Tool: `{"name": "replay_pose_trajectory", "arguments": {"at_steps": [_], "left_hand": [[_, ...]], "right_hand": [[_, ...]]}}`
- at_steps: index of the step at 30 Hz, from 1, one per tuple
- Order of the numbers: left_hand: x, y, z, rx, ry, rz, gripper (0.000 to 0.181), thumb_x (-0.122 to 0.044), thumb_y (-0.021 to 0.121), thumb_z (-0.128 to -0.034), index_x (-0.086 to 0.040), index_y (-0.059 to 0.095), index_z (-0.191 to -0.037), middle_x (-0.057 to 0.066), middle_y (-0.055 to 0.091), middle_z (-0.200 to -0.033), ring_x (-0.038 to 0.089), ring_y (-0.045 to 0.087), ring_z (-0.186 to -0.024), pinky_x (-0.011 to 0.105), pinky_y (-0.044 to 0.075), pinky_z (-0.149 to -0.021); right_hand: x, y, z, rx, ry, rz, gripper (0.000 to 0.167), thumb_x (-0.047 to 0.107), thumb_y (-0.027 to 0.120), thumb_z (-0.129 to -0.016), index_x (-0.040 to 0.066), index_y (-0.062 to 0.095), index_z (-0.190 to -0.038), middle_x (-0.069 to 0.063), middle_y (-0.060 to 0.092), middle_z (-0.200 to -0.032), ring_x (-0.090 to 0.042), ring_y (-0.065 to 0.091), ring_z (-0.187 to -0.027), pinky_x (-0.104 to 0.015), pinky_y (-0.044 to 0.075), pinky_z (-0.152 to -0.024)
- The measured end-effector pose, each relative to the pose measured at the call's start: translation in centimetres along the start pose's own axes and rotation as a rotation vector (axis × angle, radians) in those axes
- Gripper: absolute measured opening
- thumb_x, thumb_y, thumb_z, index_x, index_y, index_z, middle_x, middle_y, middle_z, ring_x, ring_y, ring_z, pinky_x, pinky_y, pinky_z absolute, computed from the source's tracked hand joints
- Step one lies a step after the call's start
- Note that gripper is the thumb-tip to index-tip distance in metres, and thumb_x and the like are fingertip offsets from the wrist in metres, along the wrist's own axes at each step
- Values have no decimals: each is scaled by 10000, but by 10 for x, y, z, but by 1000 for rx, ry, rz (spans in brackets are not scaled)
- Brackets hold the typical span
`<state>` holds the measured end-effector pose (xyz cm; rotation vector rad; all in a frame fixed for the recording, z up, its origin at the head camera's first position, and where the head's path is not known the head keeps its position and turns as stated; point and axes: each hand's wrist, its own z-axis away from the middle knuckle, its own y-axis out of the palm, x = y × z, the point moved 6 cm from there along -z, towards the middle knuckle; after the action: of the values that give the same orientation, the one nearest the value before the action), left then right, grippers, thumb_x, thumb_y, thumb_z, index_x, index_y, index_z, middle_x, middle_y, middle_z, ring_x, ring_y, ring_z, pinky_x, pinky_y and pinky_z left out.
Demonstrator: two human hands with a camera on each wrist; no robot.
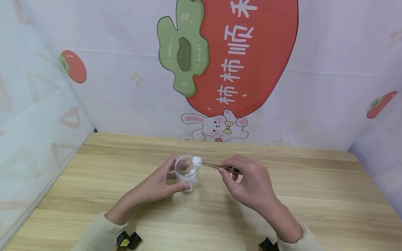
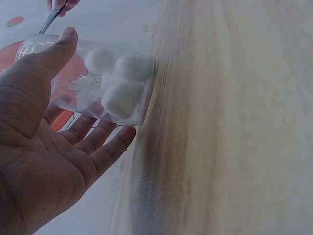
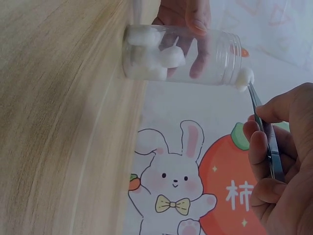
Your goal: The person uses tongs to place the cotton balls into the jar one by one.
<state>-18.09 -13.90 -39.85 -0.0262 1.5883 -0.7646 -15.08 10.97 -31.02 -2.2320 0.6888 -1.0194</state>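
Observation:
A clear plastic jar [image 1: 187, 176] without a lid stands on the table, with several white cotton balls [image 3: 152, 54] in its lower part. My left hand [image 1: 161, 183] holds it from the left, thumb on the near side and fingers behind. In my right hand [image 1: 251, 181] I pinch metal tweezers [image 3: 266, 129]. Their tips grip one cotton ball [image 1: 196, 161] at the right edge of the jar's mouth, outside the opening. In the left wrist view the thumb hides part of the jar's rim, and that raised ball is out of sight.
The wood-grain table [image 1: 216, 223] spreads around both hands. Behind it hangs a white cloth [image 1: 116, 94] printed with a large red persimmon and a rabbit. More printed cloth stands along the left and right sides. Black wrist devices [image 1: 127, 240] show at the sleeves.

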Motion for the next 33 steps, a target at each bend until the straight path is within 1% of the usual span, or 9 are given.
{"name": "replay_pose_trajectory", "arguments": {"at_steps": [8, 16, 22, 29, 33], "left_hand": [[-1, 0, 0, -5, 9, -5, 634, -438, 870, -876, -281, 461, -1335, -3, 590, -1502, 264, 597, -1414, 523, 505, -1198], [0, 1, 0, -1, 13, 11, 633, -425, 871, -879, -264, 463, -1336, -13, 584, -1490, 253, 593, -1412, 503, 511, -1196], [0, 2, 0, 2, 6, 7, 624, -425, 870, -879, -266, 464, -1325, -13, 582, -1505, 253, 589, -1419, 514, 502, -1203], [0, 1, -1, -3, 13, 4, 620, -424, 870, -880, -275, 467, -1328, -27, 587, -1494, 226, 583, -1422, 505, 505, -1202], [0, 1, 0, -4, 11, 5, 624, -424, 871, -879, -269, 466, -1328, -22, 585, -1494, 240, 585, -1420, 516, 504, -1200]], "right_hand": [[1, 2, 1, 14, -8, 11, 127, 112, 811, -883, 228, 803, -934, 155, 721, -815, 26, 547, -636, -183, 468, -551], [2, 4, 2, 18, -5, 32, 115, 129, 810, -885, 233, 800, -933, 154, 705, -807, 12, 541, -636, -180, 445, -543], [2, 4, 2, 20, -2, 37, 113, 131, 809, -888, 233, 800, -935, 154, 707, -809, 13, 540, -633, -178, 449, -547], [2, 4, 3, 15, -13, 32, 121, 131, 809, -888, 241, 798, -938, 164, 705, -815, 18, 543, -640, -179, 450, -551], [2, 5, 3, 17, -14, 27, 129, 126, 808, -887, 245, 796, -935, 168, 705, -819, 26, 540, -643, -178, 450, -551]]}}
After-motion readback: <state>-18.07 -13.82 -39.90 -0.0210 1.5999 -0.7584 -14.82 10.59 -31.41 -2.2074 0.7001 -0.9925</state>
